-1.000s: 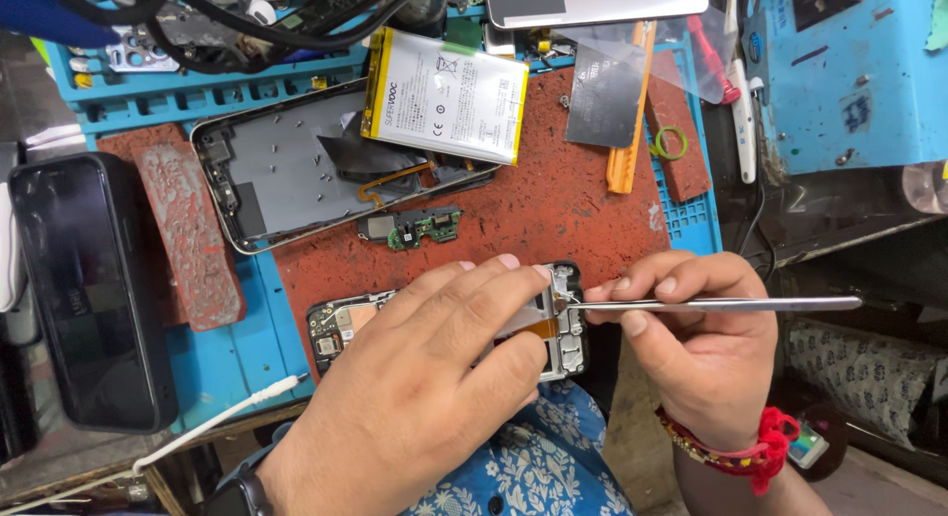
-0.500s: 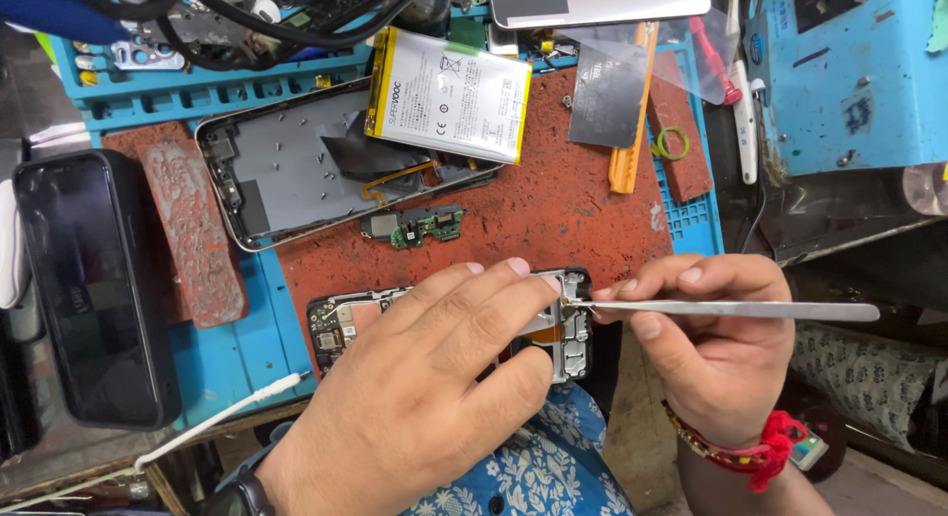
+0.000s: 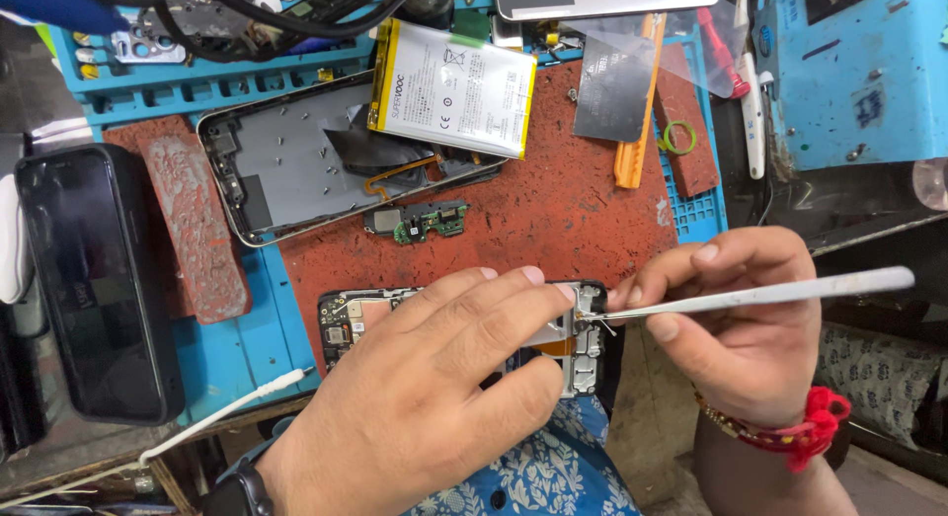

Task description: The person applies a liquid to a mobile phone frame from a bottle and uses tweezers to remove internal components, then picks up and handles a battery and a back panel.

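Note:
My left hand (image 3: pixel 434 388) lies flat over an opened phone body (image 3: pixel 341 323) at the near edge of the red mat, pressing it down with fingers spread across its circuit board. My right hand (image 3: pixel 741 328) grips slim metal tweezers (image 3: pixel 790 294), whose tips touch the right end of the phone's board (image 3: pixel 588 323), beside an orange flex strip. A red thread band circles the right wrist.
On the red mat (image 3: pixel 553 210) farther away lie a phone frame with loose screws (image 3: pixel 286 160), a white battery (image 3: pixel 454 86), a small green circuit board (image 3: pixel 420 223) and an orange pry tool (image 3: pixel 637 111). A black phone (image 3: pixel 89 279) rests at the left. A blue box (image 3: pixel 849 62) stands right.
The tweezers' tips have settled slightly lower on the board's right end, and my left fingers have shifted a little along the phone. The view has drifted slightly.

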